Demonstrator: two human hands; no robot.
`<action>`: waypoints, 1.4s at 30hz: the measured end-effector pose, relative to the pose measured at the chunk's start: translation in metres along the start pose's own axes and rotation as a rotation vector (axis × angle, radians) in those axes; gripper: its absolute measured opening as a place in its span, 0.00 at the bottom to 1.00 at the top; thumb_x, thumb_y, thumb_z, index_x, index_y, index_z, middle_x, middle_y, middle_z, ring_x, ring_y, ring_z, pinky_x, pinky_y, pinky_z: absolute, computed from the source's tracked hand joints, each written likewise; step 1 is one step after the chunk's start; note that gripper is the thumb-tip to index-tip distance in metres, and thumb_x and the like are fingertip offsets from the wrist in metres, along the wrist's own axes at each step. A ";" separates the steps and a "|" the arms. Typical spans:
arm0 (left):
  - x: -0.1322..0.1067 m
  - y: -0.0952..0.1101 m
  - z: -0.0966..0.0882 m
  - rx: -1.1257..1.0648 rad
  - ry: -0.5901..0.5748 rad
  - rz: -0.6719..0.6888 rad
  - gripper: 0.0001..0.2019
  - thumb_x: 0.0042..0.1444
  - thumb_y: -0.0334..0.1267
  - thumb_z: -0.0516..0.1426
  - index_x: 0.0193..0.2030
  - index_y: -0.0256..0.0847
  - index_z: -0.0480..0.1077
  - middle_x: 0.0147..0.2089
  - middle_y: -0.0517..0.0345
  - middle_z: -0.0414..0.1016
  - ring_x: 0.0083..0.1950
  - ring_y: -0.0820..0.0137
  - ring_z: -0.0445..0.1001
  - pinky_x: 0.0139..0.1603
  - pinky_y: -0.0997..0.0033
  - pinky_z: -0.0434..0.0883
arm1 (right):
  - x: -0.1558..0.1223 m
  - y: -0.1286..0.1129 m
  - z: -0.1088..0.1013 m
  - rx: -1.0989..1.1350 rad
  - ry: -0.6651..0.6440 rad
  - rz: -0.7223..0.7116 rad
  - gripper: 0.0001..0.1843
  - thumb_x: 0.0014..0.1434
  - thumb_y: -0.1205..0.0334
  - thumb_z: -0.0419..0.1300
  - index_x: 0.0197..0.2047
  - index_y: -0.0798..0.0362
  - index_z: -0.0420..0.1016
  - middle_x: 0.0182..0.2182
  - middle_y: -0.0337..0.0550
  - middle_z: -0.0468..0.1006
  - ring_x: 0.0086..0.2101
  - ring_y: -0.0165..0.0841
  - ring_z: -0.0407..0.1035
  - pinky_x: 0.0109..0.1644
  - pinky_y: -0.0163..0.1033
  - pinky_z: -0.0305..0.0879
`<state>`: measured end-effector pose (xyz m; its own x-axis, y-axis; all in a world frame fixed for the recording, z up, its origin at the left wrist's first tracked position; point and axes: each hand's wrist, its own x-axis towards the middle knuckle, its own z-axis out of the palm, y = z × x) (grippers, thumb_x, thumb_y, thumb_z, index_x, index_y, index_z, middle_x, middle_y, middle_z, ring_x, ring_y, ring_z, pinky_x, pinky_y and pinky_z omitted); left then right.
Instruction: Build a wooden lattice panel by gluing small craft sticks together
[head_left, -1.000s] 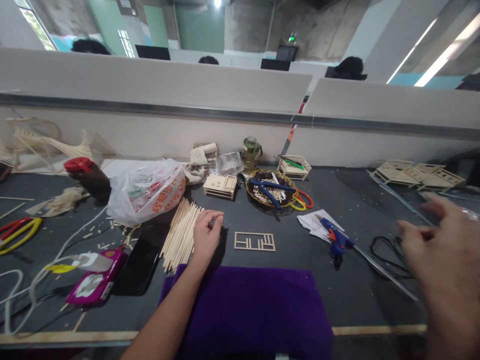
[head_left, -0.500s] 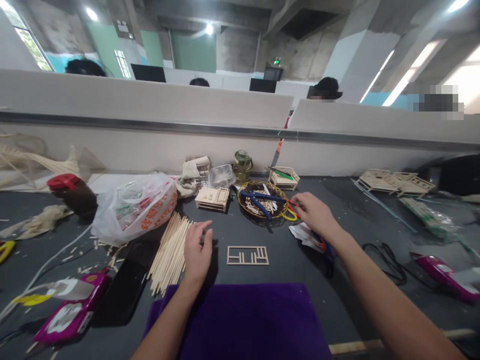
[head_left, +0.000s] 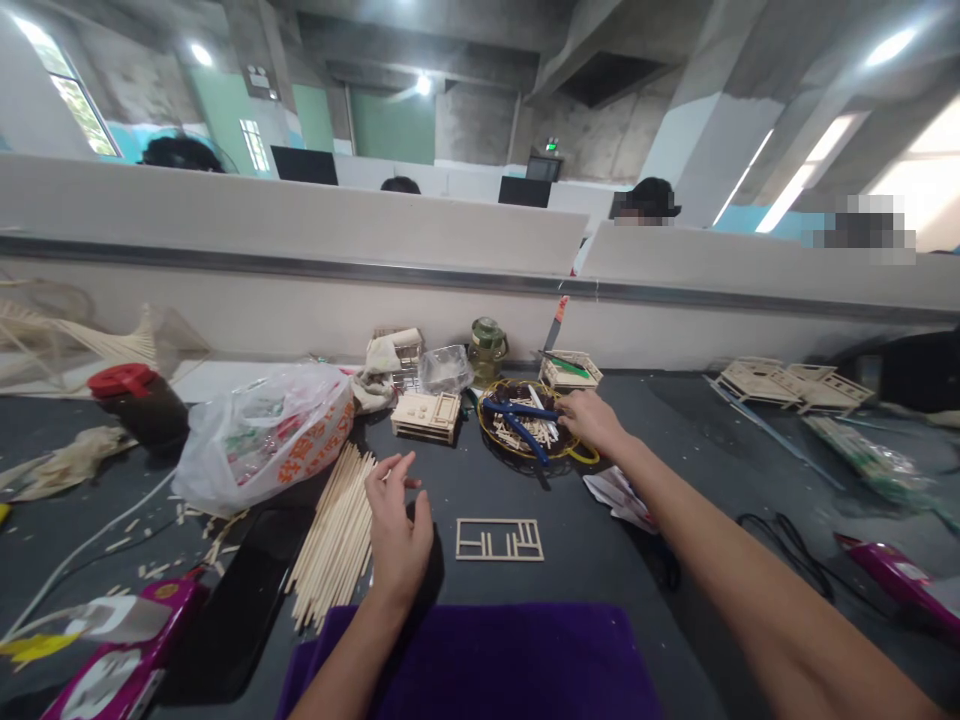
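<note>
While the blue pliers [head_left: 517,410] are being reached by the right hand [head_left: 592,420] at the wire basket [head_left: 491,437] on the far side of the desk [head_left: 675,425], it honestly can't be told whether that handle end is pinched or just touched. The left hand [head_left: 400,530] is held kinda loose, fingers spread and a bit curled, just by the right edge of the sticks [head_left: 334,545], and a little frame [head_left: 499,559] is laid flat to its right, beyond the purple cloth [head_left: 495,660].
</note>
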<state>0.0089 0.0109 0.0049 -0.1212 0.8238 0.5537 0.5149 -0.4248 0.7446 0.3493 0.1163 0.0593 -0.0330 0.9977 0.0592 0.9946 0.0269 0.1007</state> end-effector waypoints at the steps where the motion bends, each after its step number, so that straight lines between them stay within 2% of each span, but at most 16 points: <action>1: -0.001 0.000 0.000 0.005 -0.014 0.003 0.20 0.61 0.32 0.51 0.60 0.42 0.62 0.58 0.45 0.59 0.44 0.69 0.70 0.51 0.60 0.70 | 0.003 -0.003 0.003 -0.001 -0.014 -0.019 0.13 0.59 0.59 0.60 0.46 0.49 0.78 0.45 0.47 0.78 0.48 0.39 0.65 0.47 0.36 0.59; 7: -0.002 -0.003 0.001 0.034 -0.053 0.025 0.18 0.62 0.32 0.50 0.59 0.43 0.63 0.56 0.45 0.60 0.43 0.68 0.70 0.46 0.61 0.73 | 0.013 -0.010 0.011 0.013 -0.024 -0.052 0.12 0.63 0.59 0.55 0.44 0.51 0.78 0.41 0.46 0.80 0.45 0.36 0.69 0.44 0.34 0.59; 14: -0.003 -0.003 0.005 0.045 -0.078 0.043 0.19 0.62 0.32 0.50 0.60 0.45 0.62 0.57 0.45 0.61 0.44 0.67 0.71 0.47 0.59 0.74 | 0.028 0.006 -0.005 0.012 0.051 0.131 0.16 0.64 0.56 0.51 0.47 0.52 0.77 0.45 0.51 0.79 0.46 0.40 0.71 0.42 0.37 0.61; 20: -0.004 -0.005 0.005 0.056 -0.092 0.038 0.19 0.62 0.33 0.51 0.60 0.45 0.63 0.57 0.45 0.61 0.42 0.67 0.71 0.45 0.59 0.74 | 0.039 -0.009 0.015 0.029 0.017 0.287 0.17 0.62 0.55 0.53 0.45 0.55 0.78 0.43 0.56 0.80 0.42 0.42 0.75 0.41 0.38 0.64; 24: -0.003 -0.003 0.005 0.083 -0.104 0.060 0.18 0.62 0.33 0.51 0.59 0.44 0.64 0.58 0.44 0.61 0.46 0.65 0.71 0.48 0.58 0.73 | 0.037 -0.017 0.024 0.046 -0.003 0.304 0.17 0.62 0.56 0.53 0.45 0.56 0.78 0.41 0.57 0.80 0.41 0.43 0.76 0.39 0.39 0.65; 28: -0.003 -0.002 0.005 0.081 -0.114 0.069 0.17 0.62 0.33 0.52 0.58 0.43 0.65 0.58 0.45 0.61 0.47 0.64 0.71 0.49 0.58 0.73 | 0.030 -0.020 0.013 0.044 0.018 0.211 0.19 0.64 0.55 0.50 0.50 0.57 0.75 0.46 0.59 0.77 0.44 0.43 0.73 0.41 0.39 0.64; 33: -0.005 -0.002 0.005 0.048 -0.133 0.053 0.17 0.62 0.33 0.52 0.57 0.44 0.66 0.57 0.46 0.61 0.42 0.68 0.72 0.47 0.60 0.74 | 0.023 -0.033 -0.001 0.071 -0.063 -0.120 0.13 0.63 0.61 0.53 0.44 0.46 0.78 0.45 0.43 0.79 0.46 0.35 0.71 0.44 0.33 0.61; 36: -0.005 -0.003 0.004 0.051 -0.153 0.061 0.17 0.62 0.32 0.52 0.57 0.44 0.66 0.57 0.46 0.61 0.42 0.69 0.72 0.47 0.61 0.74 | 0.019 -0.043 0.000 0.081 -0.131 -0.276 0.15 0.62 0.65 0.54 0.47 0.43 0.79 0.45 0.40 0.79 0.46 0.32 0.71 0.43 0.30 0.61; 38: -0.004 -0.004 0.004 0.059 -0.156 0.068 0.17 0.62 0.32 0.52 0.57 0.44 0.66 0.57 0.46 0.61 0.42 0.69 0.72 0.47 0.61 0.74 | 0.017 -0.045 -0.001 0.064 -0.155 -0.327 0.16 0.60 0.68 0.55 0.47 0.44 0.79 0.45 0.42 0.78 0.46 0.32 0.71 0.44 0.30 0.60; 42: -0.004 -0.005 0.005 0.059 -0.159 0.063 0.17 0.62 0.32 0.51 0.56 0.44 0.66 0.57 0.46 0.61 0.44 0.67 0.72 0.48 0.61 0.74 | 0.015 -0.038 -0.006 -0.001 -0.184 -0.332 0.12 0.54 0.70 0.57 0.35 0.50 0.82 0.39 0.46 0.79 0.42 0.35 0.72 0.39 0.32 0.60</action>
<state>0.0116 0.0114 -0.0028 0.0462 0.8473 0.5290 0.5670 -0.4583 0.6845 0.3107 0.1299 0.0621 -0.3354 0.9291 -0.1560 0.9325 0.3509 0.0853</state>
